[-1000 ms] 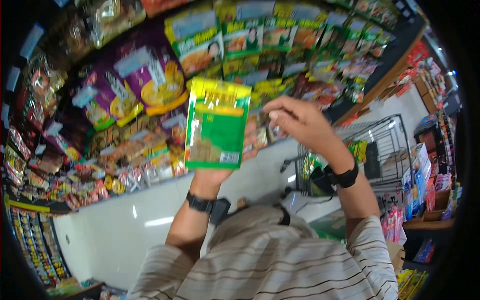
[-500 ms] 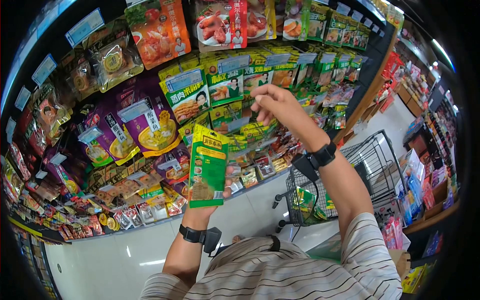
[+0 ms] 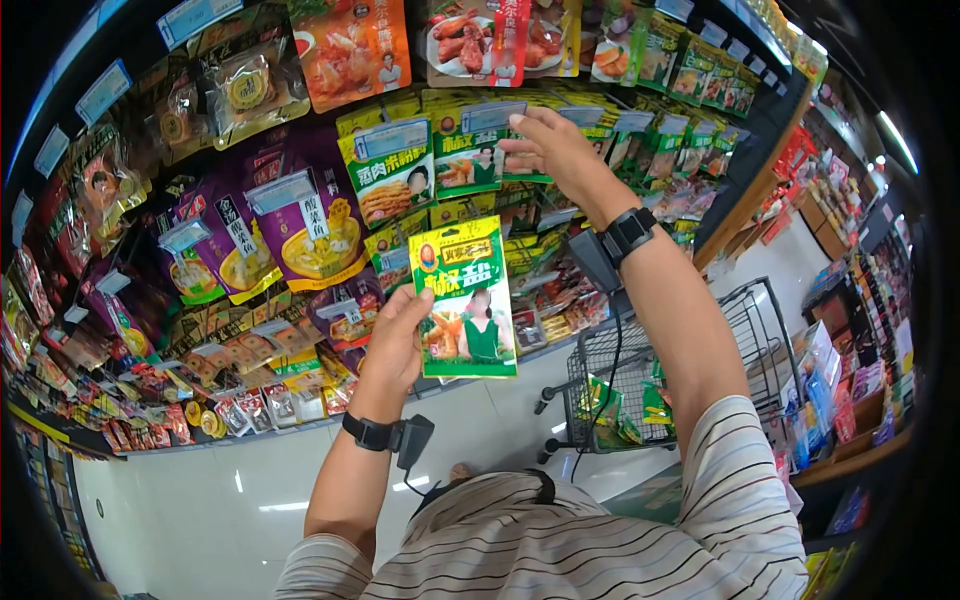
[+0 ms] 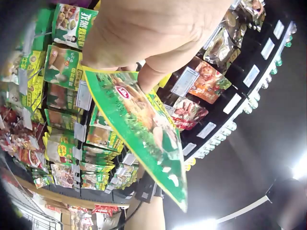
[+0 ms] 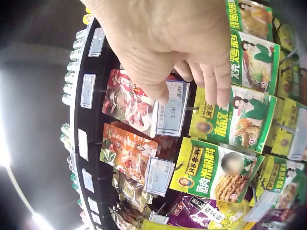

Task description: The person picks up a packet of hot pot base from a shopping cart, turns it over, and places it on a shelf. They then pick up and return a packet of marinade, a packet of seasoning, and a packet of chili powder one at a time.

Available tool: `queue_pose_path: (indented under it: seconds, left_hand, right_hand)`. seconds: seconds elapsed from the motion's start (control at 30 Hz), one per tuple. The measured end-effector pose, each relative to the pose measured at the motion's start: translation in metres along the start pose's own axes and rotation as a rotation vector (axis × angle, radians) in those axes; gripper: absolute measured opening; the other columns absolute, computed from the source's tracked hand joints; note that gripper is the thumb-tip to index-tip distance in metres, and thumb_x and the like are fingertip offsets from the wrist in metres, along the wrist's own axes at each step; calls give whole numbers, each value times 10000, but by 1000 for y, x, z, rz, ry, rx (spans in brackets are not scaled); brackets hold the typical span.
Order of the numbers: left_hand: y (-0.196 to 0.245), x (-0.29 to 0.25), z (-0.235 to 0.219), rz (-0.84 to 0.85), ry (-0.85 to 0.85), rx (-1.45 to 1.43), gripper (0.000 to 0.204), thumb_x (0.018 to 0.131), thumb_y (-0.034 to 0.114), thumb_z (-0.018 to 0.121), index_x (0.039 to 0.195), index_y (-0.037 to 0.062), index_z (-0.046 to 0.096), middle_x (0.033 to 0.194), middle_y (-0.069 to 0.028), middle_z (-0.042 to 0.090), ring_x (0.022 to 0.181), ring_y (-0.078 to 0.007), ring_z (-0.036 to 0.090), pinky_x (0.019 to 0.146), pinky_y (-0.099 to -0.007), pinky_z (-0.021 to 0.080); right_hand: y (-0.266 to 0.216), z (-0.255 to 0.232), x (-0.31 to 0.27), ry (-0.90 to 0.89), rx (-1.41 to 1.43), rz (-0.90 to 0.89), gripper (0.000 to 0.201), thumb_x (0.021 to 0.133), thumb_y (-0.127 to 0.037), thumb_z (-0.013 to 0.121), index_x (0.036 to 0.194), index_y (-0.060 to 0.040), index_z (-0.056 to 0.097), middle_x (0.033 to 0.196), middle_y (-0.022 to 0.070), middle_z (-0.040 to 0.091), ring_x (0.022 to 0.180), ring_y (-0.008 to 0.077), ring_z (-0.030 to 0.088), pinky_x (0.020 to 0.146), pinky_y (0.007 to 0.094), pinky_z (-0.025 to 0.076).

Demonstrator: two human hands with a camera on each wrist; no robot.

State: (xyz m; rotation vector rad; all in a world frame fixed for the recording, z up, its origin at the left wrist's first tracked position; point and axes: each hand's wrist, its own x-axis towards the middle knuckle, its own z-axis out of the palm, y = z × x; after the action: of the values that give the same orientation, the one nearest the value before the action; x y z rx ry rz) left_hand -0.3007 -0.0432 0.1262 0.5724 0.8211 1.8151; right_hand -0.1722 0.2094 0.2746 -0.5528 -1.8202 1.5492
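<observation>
A price tag [image 5: 171,109] reads "3.50", the held packet [image 3: 464,298] "椒盐" (purple pouch [image 3: 312,232] "酸菜鱼")

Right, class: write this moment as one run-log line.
left hand grips green packet | right hand open near hanging packets | cart holds pouches

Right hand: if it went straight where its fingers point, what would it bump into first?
Probably the green and yellow packet hanging just past the fingertips of the right hand. The price tag in front might get brushed first; I can't tell exactly how deep each sits.
</observation>
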Motion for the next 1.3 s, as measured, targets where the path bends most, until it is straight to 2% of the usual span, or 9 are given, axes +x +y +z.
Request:
queue_pose_path:
  seconds: [0.13, 0.33, 0.57, 0.67, 0.77, 0.9, 1.07, 1.17, 1.3]
  left_hand:
    - [8, 13, 2, 59, 6, 90, 188, 988, 147, 595, 1111, 6, 581, 1091, -67, 648, 1002, -131, 606, 897, -293, 489]
    - [8, 47, -1, 147, 8, 193, 225, 982, 168, 600, 1136, 6, 583, 1095, -57, 628, 1024, -120, 555, 923, -284, 434]
    - [20, 79, 30, 212, -63, 206, 250, 989, 153, 561, 1178, -11, 573, 1074, -43, 634, 974, -110, 567, 869, -275, 453]
    - [21, 98, 40, 242, -100, 226, 239, 991, 159, 562, 1161, -8, 581, 1067, -37, 633, 948, -93, 565, 841, -273, 454]
    - [14, 122, 44, 229, -141, 159, 243, 998, 155, 576, 1194, 11, 589, 1095, -30, 646, 996, -95, 581, 880, -275, 459]
    - [14, 141, 56, 350, -107, 189, 223, 1000, 186, 560, 1145, 19, 584, 1024, -18, 625, 915, -85, 554, 818, -273, 454]
    - [14, 161, 59, 366, -43, 151, 241, 1004, 233, 572, 1134, 29, 574, 964, -2, 586, 887, -77, 532, 801, -277, 440]
    - [15, 167, 58, 351, -47, 171, 206, 1008, 221, 561, 1098, 35, 563, 967, -10, 588, 887, -81, 535, 798, -282, 443]
    - [14, 173, 58, 331, -68, 104, 215, 1002, 189, 579, 1130, 16, 573, 1067, -52, 643, 952, -114, 599, 865, -278, 475]
  right_hand:
    - [0, 2, 5, 30, 86, 8, 643, 983, -293, 615, 1432, 86, 352, 1352, 180, 502, 1107, 261, 629, 847, 357, 576]
    - [1, -12, 11, 73, 48, -41, 348, 992, -270, 589, 1223, -14, 541, 1077, 123, 648, 898, 199, 682, 731, 318, 577]
    - [-29, -14, 6, 37, 3, -133, 412, 1014, -271, 537, 1327, -6, 504, 1094, 162, 667, 888, 208, 684, 723, 322, 577]
    - [-33, -13, 6, 42, -20, -133, 364, 1016, -268, 514, 1266, -7, 560, 1103, 146, 671, 892, 204, 681, 722, 312, 573]
    - [-32, -14, 8, 41, -23, -130, 336, 1010, -274, 524, 1209, -14, 600, 1109, 135, 675, 897, 202, 681, 724, 306, 570]
    - [-30, -11, 8, 49, -1, -141, 317, 1002, -280, 541, 1172, -25, 621, 1119, 134, 680, 898, 202, 685, 732, 307, 567]
    - [-28, -11, 9, 26, 19, -144, 317, 998, -275, 543, 1177, -24, 617, 1126, 139, 682, 892, 210, 695, 737, 314, 570]
    - [-27, -9, 8, 35, 16, -133, 316, 998, -269, 541, 1178, -21, 615, 1120, 140, 683, 884, 214, 699, 729, 315, 572]
    - [-25, -9, 8, 46, 37, -124, 314, 1000, -264, 543, 1178, -16, 613, 1108, 142, 684, 874, 215, 702, 720, 315, 573]
